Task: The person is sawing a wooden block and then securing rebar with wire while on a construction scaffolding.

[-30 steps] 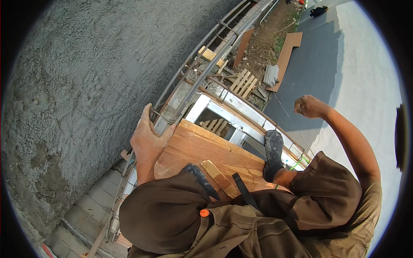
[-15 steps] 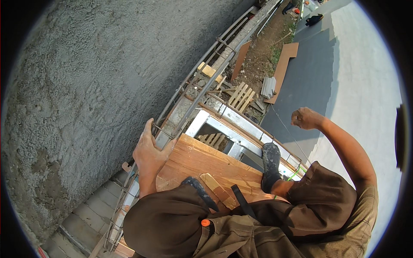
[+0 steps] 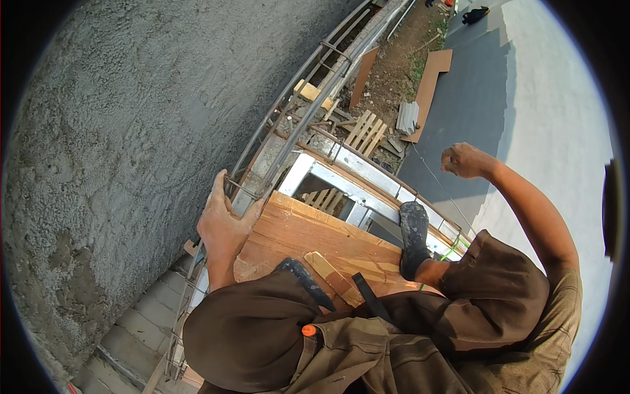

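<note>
My left hand (image 3: 226, 226) rests at the edge of the rebar cage (image 3: 279, 167), beside the rough grey wall. Its thumb and fingers are spread apart to either side of the steel bars. My right hand (image 3: 462, 161) is raised at the right, above the grey and white ground, with its fingers curled in. Whatever it may hold is hidden. Below my left hand lies a brown wooden board (image 3: 328, 226), with a short wood strip (image 3: 335, 279) on top. One dark, dusty boot (image 3: 413, 236) stands at the board's right edge; the other (image 3: 305, 285) is on the board.
A rough cement wall (image 3: 144, 131) rises close at the left. Past the board, a pale metal frame (image 3: 351, 187) has openings with a drop below. A wooden pallet (image 3: 365, 133), brown sheets (image 3: 433, 85) and dirt lie farther down. A thin string (image 3: 436, 180) runs at the right.
My right hand is slightly higher in the picture, still curled. The whole view has shifted a little. My left hand stays at the same spot on the rebar cage.
</note>
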The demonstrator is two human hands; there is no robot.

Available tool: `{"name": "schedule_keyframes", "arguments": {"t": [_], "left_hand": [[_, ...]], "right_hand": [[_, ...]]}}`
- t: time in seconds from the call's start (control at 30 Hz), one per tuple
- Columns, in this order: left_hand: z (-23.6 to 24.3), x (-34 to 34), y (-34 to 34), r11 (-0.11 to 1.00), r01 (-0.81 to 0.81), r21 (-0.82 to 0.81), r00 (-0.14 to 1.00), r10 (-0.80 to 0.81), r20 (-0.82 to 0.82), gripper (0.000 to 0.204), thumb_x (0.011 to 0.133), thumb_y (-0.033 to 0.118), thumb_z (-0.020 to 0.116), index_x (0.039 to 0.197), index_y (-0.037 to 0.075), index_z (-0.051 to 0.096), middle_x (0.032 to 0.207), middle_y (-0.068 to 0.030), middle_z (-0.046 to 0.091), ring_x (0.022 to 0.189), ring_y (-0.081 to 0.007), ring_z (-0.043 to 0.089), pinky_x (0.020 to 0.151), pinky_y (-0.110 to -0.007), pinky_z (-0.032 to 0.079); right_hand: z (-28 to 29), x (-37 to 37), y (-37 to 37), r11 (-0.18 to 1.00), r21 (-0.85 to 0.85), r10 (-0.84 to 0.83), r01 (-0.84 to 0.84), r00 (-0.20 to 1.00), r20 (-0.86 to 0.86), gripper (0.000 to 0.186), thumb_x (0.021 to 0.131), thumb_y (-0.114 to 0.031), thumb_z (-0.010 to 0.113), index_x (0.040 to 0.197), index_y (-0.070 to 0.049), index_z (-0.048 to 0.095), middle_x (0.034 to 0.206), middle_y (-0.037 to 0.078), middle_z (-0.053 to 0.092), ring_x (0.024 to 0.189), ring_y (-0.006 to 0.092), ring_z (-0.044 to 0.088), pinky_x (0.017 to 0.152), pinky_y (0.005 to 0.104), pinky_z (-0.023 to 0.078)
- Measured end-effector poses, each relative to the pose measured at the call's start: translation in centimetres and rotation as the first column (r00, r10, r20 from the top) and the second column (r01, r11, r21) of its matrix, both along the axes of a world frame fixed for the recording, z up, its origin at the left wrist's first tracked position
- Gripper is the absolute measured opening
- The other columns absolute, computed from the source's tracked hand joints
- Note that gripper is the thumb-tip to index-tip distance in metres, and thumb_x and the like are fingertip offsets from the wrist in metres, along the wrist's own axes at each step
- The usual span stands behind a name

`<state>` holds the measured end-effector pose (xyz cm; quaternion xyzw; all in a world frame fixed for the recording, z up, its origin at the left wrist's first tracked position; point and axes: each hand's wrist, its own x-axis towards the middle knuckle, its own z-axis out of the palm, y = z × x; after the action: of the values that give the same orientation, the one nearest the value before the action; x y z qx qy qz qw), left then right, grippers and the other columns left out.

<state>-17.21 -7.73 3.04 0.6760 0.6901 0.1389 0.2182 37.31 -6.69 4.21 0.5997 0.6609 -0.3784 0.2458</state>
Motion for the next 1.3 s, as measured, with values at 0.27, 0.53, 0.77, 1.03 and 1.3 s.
{"name": "schedule_keyframes", "arguments": {"t": [0.27, 0.53, 0.77, 1.03, 1.3], "left_hand": [[0.2, -0.1, -0.2, 0.998, -0.018, -0.06, 1.0, 0.017, -0.014, 0.098, 0.073, 0.04, 0.093, 0.156, 0.009, 0.05, 0.083, -0.0007, 0.051, 0.07, -0.0151, 0.049, 0.066, -0.032, 0.046], [0.9, 0.1, -0.3, 0.994, -0.001, -0.11, 0.998, -0.006, -0.056, 0.1, 0.075, 0.041, 0.092, 0.157, 0.007, 0.048, 0.087, -0.0035, 0.055, 0.07, -0.0163, 0.054, 0.067, -0.033, 0.049], [-0.3, -0.6, -0.4, 0.996, 0.021, -0.086, 0.996, -0.028, -0.084, 0.096, 0.078, 0.04, 0.09, 0.159, 0.012, 0.047, 0.086, -0.0009, 0.047, 0.07, -0.0159, 0.045, 0.067, -0.034, 0.045], [-1.1, -2.0, 0.5, 0.98, 0.028, -0.197, 0.987, 0.003, 0.159, 0.08, 0.094, 0.028, 0.081, 0.161, 0.013, 0.042, 0.083, 0.0014, 0.038, 0.07, -0.0102, 0.038, 0.064, -0.027, 0.037], [-2.4, -2.5, 2.3, 0.973, 0.133, -0.189, 0.986, -0.111, 0.123, 0.077, 0.095, 0.028, 0.079, 0.16, 0.011, 0.043, 0.084, -0.0004, 0.045, 0.071, -0.0112, 0.044, 0.064, -0.028, 0.04]], "right_hand": [[0.3, -0.2, -0.5, 0.999, 0.023, -0.025, 0.025, 0.999, 0.031, 0.022, 0.097, -0.023, 0.069, 0.104, -0.002, 0.076, 0.089, 0.019, 0.072, 0.09, 0.0371, 0.071, 0.083, 0.0462, 0.055], [1.8, 1.3, -2.1, 0.989, 0.068, -0.131, 0.128, 0.991, 0.041, 0.027, 0.098, -0.025, 0.07, 0.104, 0.0, 0.073, 0.096, 0.022, 0.071, 0.092, 0.0362, 0.07, 0.084, 0.0457, 0.054], [4.6, 5.4, -13.9, 0.856, 0.123, -0.502, 0.501, 0.865, -0.031, 0.029, 0.099, -0.027, 0.069, 0.099, 0.002, 0.069, 0.081, 0.015, 0.066, 0.076, 0.0244, 0.061, 0.072, 0.0391, 0.05], [-4.2, -10.9, -42.0, 0.671, 0.485, -0.683, 0.56, 0.722, 0.112, 0.058, 0.093, -0.03, 0.07, 0.147, -0.016, 0.058, 0.15, 0.027, 0.047, 0.133, 0.0431, 0.054, 0.113, 0.049, 0.043], [-14.0, -21.5, -52.2, 0.558, 0.595, -0.695, 0.578, 0.717, -0.045, 0.074, 0.09, -0.01, 0.071, 0.159, -0.015, 0.044, 0.159, 0.036, 0.029, 0.144, 0.0552, 0.041, 0.12, 0.0508, 0.04]]}}
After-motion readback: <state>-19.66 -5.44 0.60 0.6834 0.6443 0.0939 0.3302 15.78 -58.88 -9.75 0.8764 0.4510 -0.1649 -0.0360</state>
